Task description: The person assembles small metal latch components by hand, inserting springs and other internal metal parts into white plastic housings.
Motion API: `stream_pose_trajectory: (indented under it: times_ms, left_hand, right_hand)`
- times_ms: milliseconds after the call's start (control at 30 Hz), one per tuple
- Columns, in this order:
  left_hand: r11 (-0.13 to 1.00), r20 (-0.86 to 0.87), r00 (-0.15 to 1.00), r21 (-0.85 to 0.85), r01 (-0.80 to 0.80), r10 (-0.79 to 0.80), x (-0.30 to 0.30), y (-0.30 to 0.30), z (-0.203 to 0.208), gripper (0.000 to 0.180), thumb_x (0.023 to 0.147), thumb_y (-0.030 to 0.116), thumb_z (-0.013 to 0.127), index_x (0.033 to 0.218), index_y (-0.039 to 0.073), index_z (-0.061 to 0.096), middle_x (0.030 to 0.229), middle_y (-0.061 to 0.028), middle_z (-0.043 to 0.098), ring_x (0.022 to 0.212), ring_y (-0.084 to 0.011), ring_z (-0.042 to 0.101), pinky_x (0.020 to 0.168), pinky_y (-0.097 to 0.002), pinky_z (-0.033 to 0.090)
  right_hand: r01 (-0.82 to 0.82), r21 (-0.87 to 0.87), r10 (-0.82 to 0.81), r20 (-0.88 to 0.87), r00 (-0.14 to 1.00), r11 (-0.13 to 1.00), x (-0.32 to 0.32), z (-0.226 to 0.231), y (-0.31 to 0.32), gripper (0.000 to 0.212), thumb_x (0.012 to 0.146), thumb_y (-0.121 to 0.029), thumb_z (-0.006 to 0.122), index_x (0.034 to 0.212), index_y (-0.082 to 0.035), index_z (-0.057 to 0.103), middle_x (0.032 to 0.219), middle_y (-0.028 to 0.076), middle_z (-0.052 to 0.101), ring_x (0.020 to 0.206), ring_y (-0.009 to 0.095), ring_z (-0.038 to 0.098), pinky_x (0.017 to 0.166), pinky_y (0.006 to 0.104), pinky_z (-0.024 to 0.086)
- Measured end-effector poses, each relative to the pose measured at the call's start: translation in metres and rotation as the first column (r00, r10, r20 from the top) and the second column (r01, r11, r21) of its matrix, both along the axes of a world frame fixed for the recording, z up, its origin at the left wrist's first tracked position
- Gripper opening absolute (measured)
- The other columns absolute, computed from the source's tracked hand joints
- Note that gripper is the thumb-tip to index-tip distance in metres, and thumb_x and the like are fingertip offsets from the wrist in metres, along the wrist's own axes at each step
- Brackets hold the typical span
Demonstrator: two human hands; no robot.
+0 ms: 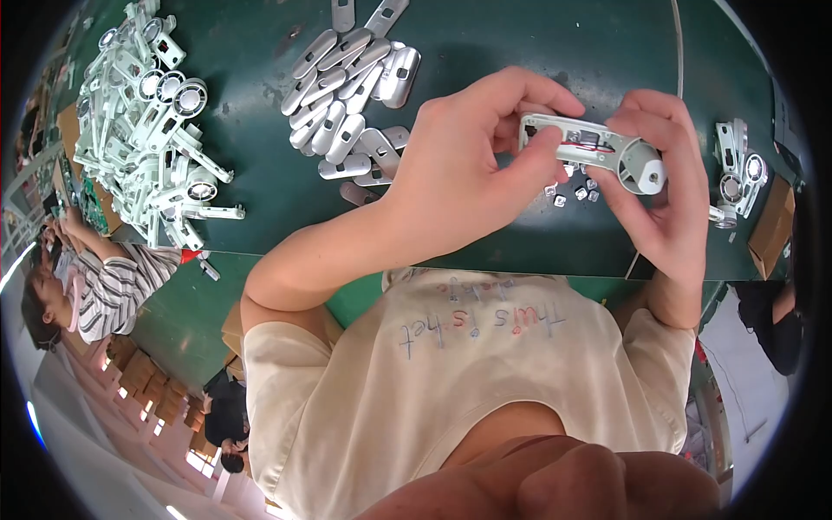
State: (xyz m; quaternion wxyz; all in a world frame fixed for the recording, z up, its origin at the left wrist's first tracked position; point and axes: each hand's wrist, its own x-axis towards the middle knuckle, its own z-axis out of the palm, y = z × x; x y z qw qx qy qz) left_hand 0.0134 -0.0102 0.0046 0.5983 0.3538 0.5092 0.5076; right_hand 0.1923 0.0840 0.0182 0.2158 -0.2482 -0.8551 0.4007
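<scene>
So far left you've got a heap of pale plastic housings with round ends [156, 124], then a bunch of rounded silver metal plates [348, 135] on the dark green table [251, 113]. Your left hand [472, 165] is pinching the narrow end of a wired pale plastic housing [596, 154] over the table, and your right hand [679, 186] is gripping its round end, with a few more pale housings [733, 186] further right

My feed is bright and evenly lit.
I get glare from a light strip [35, 423] far left and soft shine on the silver covers [401, 78]; the white housing [608, 157] reads crisp, while the rim bends, softens and blackens.
</scene>
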Motion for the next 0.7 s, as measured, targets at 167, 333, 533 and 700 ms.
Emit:
stream_pose_trajectory:
  times_ms: [167,333,533,700]
  left_hand:
    - [0.996,-0.136,0.991,0.088,0.01,0.002,0.004,-0.001,-0.006,0.023,0.089,-0.003,0.05,0.111,-0.005,0.05,0.09,-0.0095,0.062,0.072,-0.0112,0.061,0.063,-0.0207,0.048]
    - [0.976,-0.269,0.963,0.208,0.071,-0.012,0.002,0.003,-0.009,0.024,0.087,-0.005,0.051,0.111,-0.003,0.046,0.086,-0.0087,0.062,0.069,-0.01,0.06,0.059,-0.0197,0.046]
    - [0.981,-0.297,0.955,0.189,0.054,0.004,-0.006,0.001,-0.007,0.023,0.087,-0.005,0.051,0.109,-0.003,0.045,0.087,-0.0086,0.061,0.067,-0.0087,0.059,0.058,-0.0195,0.046]
    - [0.962,-0.429,0.873,0.234,-0.141,0.232,-0.018,0.004,0.001,0.052,0.08,0.01,0.069,0.122,0.002,0.04,0.1,-0.0098,0.058,0.082,-0.0167,0.06,0.074,-0.0283,0.049]
  right_hand:
    - [0.143,-0.652,-0.178,0.012,0.984,0.745,-0.001,0.002,-0.01,0.031,0.073,-0.004,0.073,0.098,0.0,0.056,0.091,0.003,0.059,0.079,0.006,0.054,0.068,0.0206,0.044]
    - [0.149,-0.508,-0.167,0.009,0.986,0.848,0.001,-0.005,-0.01,0.026,0.073,-0.001,0.069,0.096,-0.001,0.055,0.081,0.001,0.059,0.071,0.005,0.054,0.063,0.0191,0.043]
    - [0.11,-0.413,-0.126,-0.013,0.992,0.904,-0.006,-0.008,-0.009,0.025,0.073,-0.003,0.069,0.093,-0.002,0.055,0.079,0.001,0.059,0.069,0.005,0.053,0.061,0.0195,0.043]
    - [0.074,-0.081,-0.074,0.003,0.997,0.994,-0.038,0.006,0.058,0.024,0.074,-0.012,0.072,0.09,-0.004,0.055,0.082,0.0,0.055,0.073,0.006,0.053,0.064,0.0202,0.043]
